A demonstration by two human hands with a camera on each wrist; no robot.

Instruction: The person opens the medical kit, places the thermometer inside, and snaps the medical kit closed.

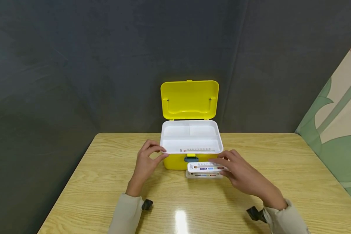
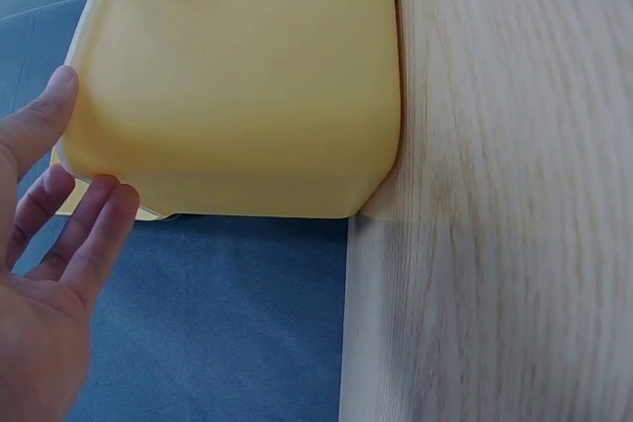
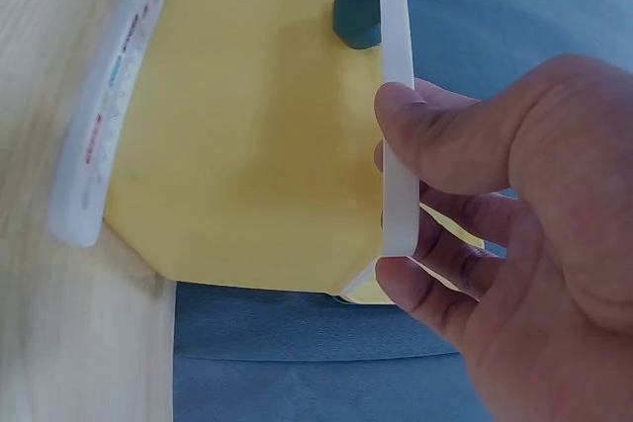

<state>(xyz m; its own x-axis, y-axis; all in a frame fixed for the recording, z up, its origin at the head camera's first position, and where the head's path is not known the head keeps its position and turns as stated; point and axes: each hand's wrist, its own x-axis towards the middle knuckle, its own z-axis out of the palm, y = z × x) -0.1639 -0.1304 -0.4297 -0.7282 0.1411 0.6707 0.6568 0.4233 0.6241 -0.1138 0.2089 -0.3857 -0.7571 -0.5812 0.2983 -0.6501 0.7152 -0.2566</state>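
My right hand (image 1: 241, 174) pinches a white thermometer (image 1: 205, 167) printed with a scale and coloured labels, in front of a yellow storage box (image 1: 175, 162). In the right wrist view the thumb and fingers hold the thermometer's near end. A second white thermometer (image 3: 107, 116) is on the table beside the box's front, partly hidden by the held one in the head view. Another thermometer (image 1: 199, 150) lies in the front compartment of the white tray (image 1: 175, 143). My left hand (image 1: 144, 165) pinches the box's front left rim between thumb and fingers.
The box's yellow lid (image 1: 190, 99) stands open at the back. A dark blue-grey latch (image 1: 191, 159) is on its front. The wooden table (image 1: 120, 156) meets a dark curtain (image 1: 134, 65) behind and a patterned panel (image 1: 339, 130) on the right.
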